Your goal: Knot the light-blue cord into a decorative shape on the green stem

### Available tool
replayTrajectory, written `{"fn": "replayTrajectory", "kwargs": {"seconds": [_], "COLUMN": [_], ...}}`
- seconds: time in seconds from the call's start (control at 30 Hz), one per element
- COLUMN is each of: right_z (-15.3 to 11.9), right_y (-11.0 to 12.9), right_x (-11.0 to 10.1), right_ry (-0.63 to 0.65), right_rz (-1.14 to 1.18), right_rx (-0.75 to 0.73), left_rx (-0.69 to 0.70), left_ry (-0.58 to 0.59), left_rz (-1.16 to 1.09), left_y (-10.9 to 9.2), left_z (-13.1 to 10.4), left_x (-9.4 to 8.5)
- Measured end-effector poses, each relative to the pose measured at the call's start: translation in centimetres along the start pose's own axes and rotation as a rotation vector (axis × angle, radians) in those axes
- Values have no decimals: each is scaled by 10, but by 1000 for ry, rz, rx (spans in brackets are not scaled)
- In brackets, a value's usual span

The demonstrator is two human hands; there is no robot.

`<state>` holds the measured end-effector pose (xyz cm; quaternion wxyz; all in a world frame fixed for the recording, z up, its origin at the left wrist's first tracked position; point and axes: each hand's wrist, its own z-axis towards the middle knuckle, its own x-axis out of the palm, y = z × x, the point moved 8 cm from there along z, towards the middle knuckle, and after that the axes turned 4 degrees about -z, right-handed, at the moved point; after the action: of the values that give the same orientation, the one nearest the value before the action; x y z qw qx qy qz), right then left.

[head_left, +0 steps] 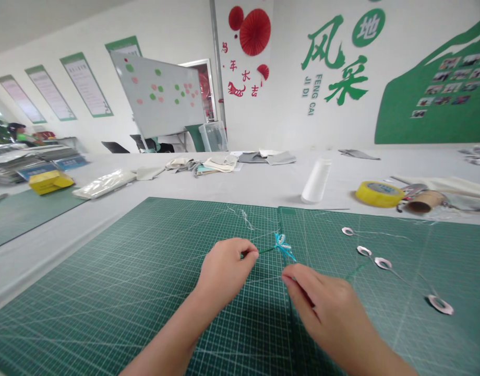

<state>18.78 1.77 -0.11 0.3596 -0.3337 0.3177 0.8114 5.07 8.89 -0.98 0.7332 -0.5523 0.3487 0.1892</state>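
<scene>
A small blue flower-like piece (283,245) with pale parts in its loops is held above the cutting mat (146,292). My left hand (228,266) pinches the thin green stem (267,250) that runs out from its left side. Just below the blue piece, my right hand (326,297) is closed with thumb and forefinger together, close to the lowest blue tip. Whatever lies between those fingertips is too small to make out. Behind the blue piece, fine white thread (247,219) lies loosely on the mat.
Several pale oval loops (383,263) with wire tails lie on the mat at right. Beyond it stand a white cone (316,181), a yellow tape roll (380,194) and a cardboard tube (424,201). Cloth pieces (220,163) lie farther back. A yellow box (51,181) is at left.
</scene>
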Motion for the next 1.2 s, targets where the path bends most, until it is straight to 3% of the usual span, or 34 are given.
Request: {"fn": "replayTrajectory", "kwargs": {"seconds": [0.43, 0.73, 1.0, 1.2], "right_z": [-3, -4, -2, -2], "right_y": [-11, -19, -27, -40], "right_x": [19, 25, 30, 35], "right_ry": [163, 202, 226, 237], "right_rz": [62, 137, 219, 382], "right_rx": [124, 226, 298, 374], "left_rx": [-23, -29, -43, -40], "left_ry": [39, 57, 139, 286], "left_rz": [-221, -376, -557, -664], "left_y": [2, 0, -4, -14], "left_z": [2, 2, 1, -5], "left_x": [0, 0, 3, 9]}}
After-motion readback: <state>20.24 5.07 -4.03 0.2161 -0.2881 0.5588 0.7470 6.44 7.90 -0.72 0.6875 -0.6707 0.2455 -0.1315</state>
